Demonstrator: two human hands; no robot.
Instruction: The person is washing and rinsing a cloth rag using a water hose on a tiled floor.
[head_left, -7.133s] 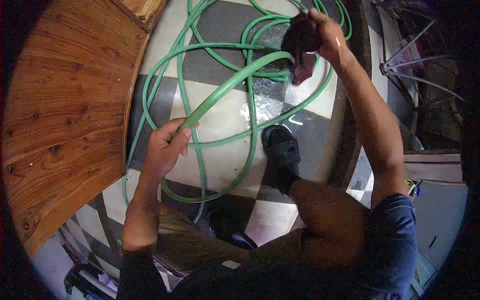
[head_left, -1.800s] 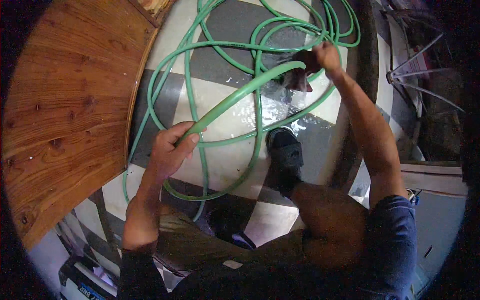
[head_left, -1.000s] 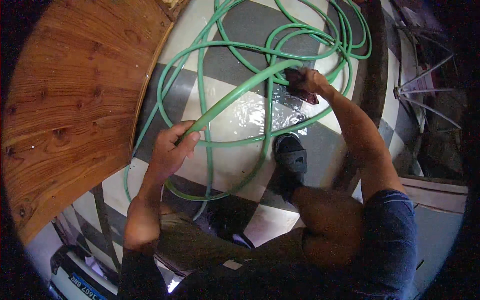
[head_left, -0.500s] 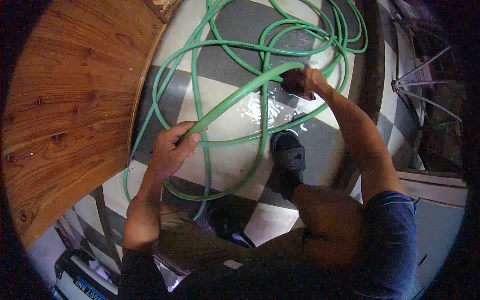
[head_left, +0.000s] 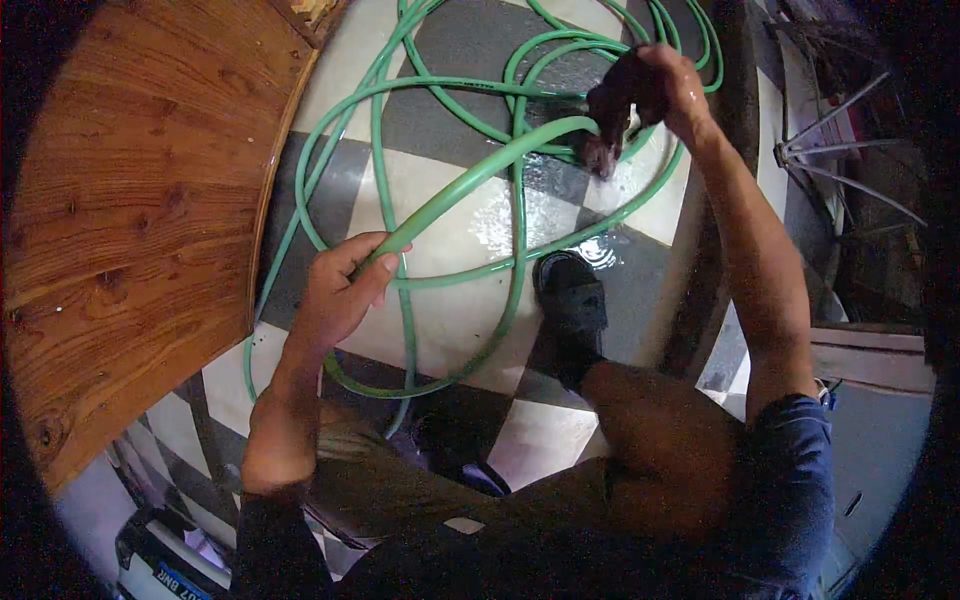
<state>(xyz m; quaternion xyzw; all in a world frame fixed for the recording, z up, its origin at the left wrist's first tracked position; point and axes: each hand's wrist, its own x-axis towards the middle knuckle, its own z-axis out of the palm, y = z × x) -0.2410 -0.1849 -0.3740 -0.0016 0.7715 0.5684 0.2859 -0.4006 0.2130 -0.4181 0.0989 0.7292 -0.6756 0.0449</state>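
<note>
A thick green garden hose (head_left: 478,182) runs up and to the right from my left hand (head_left: 345,290), whose thumb and fingers are closed round it. Farther off, my right hand (head_left: 680,88) grips a dark maroon, wet-looking cloth (head_left: 628,88). The cloth is raised off the floor and hangs down by the hose's far part. Whether it touches the hose there I cannot make out. Water glistens on the tiles under the cloth.
Loops of the hose lie over the black and white checkered floor (head_left: 450,240). A brown wooden panel (head_left: 140,200) stands at the left. At the right are a dark ledge and a metal frame (head_left: 790,155). My black sandal (head_left: 572,300) rests near the wet patch.
My right hand has lifted the cloth up and away from the hose, so the cloth now hangs loosely. My left hand keeps its hold on the hose, nearly in place.
</note>
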